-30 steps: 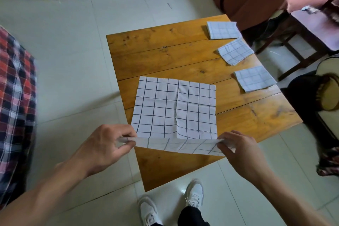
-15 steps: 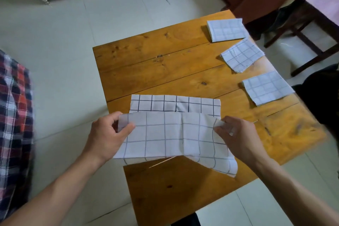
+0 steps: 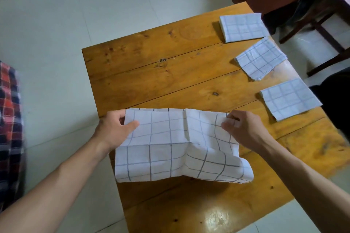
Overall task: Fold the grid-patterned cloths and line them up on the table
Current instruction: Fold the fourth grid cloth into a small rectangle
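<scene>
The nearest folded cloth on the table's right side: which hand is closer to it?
Right. The right hand pinches the big cloth just left of that folded cloth; the left hand grips the far corner.

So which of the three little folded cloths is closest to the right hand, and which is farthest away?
Measured from the right hand:
1. near folded cloth, just beyond it on the table's right edge.
2. middle folded cloth, farther up that edge, turned at an angle.
3. far folded cloth, at the table's far right corner.
</scene>
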Motion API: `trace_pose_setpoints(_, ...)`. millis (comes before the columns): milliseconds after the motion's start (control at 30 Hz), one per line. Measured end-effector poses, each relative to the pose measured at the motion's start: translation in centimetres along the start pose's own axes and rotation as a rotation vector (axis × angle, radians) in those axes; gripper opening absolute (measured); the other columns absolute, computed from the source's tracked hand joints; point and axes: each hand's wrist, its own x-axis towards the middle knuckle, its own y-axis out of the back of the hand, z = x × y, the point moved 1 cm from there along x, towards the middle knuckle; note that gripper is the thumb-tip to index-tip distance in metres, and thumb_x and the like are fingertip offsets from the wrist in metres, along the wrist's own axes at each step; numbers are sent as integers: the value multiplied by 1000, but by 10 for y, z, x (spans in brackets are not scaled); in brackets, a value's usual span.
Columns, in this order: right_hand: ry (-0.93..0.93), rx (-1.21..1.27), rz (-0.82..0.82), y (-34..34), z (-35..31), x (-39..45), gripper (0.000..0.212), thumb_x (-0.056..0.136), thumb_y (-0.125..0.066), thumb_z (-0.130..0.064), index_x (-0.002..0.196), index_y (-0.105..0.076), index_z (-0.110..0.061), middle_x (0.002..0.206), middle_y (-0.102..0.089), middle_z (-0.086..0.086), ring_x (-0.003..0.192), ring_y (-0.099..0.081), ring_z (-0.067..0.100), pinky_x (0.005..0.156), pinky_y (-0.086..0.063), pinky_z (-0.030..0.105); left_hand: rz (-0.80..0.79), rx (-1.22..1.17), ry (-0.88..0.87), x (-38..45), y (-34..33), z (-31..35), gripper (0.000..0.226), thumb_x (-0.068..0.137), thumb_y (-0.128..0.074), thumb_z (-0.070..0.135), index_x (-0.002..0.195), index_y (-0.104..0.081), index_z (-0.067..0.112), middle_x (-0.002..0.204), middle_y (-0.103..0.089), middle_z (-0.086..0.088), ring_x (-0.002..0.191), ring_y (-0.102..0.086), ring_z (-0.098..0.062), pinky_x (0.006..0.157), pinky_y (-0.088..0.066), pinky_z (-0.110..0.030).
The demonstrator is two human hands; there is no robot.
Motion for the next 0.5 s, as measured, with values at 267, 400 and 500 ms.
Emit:
trace_pose_setpoints(267,-47,50,76,-8,6,0,15,89,-65,-17,74,-63,-14,70,-65,4,57,-56,16,37,-36,12,18,-61,-15,15,0,5,15,94,-66,24,107,-70,17,101,-72,5,92,-68,-15,66,-54,-29)
trace_pose_setpoints(400,-81,50,144,-16,11,2,16,90,-65,-21,75,-63,-16,70,-65,2,59,-58,16,40,-38,17,37,-4,-37,22,-5,3,12,94,-66,26,103,-68,18,97,-71,4,89,-65,-13,61,-52,-29)
trace_pose_setpoints(500,-104,39,195,-22,16,3,11,89,-68,-24,82,-63,-16,74,-64,-3,65,-57,11,49,-41,22,102,102,-33,27,-9,-2,11,89,-70,28,94,-64,20,88,-70,2,84,-66,-21,69,-55,-40)
